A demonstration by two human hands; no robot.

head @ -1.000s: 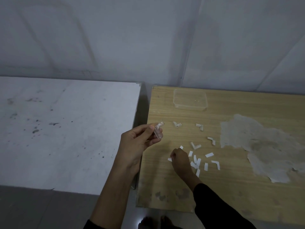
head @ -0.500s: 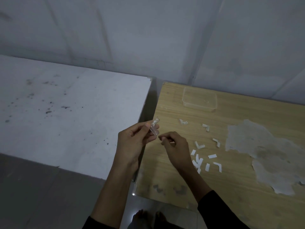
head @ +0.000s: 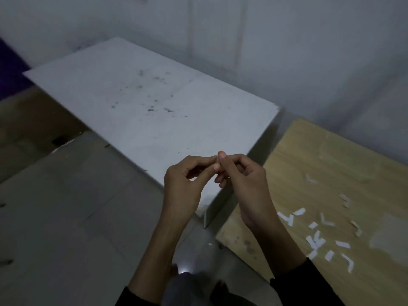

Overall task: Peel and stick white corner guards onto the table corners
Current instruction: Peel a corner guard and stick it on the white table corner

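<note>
My left hand [head: 185, 186] and my right hand [head: 242, 180] meet fingertip to fingertip, pinching a small clear corner guard between them. The fingers hide nearly all of the guard. The hands hover just above the near right corner [head: 206, 208] of the white table [head: 154, 102]. Several white L-shaped and straight pieces [head: 318, 239] lie scattered on the wooden table [head: 320, 168] to the right of my right wrist.
A narrow gap separates the white table from the wooden one. Grey floor tiles [head: 66, 206] spread to the left and below. A pale wall [head: 287, 51] rises behind both tables. Bare feet [head: 176, 270] show at the bottom.
My right hand left the pieces on the wooden table and rose to meet my left hand at the guard. The view swung left, and both hands now sit over the white table's corner.
</note>
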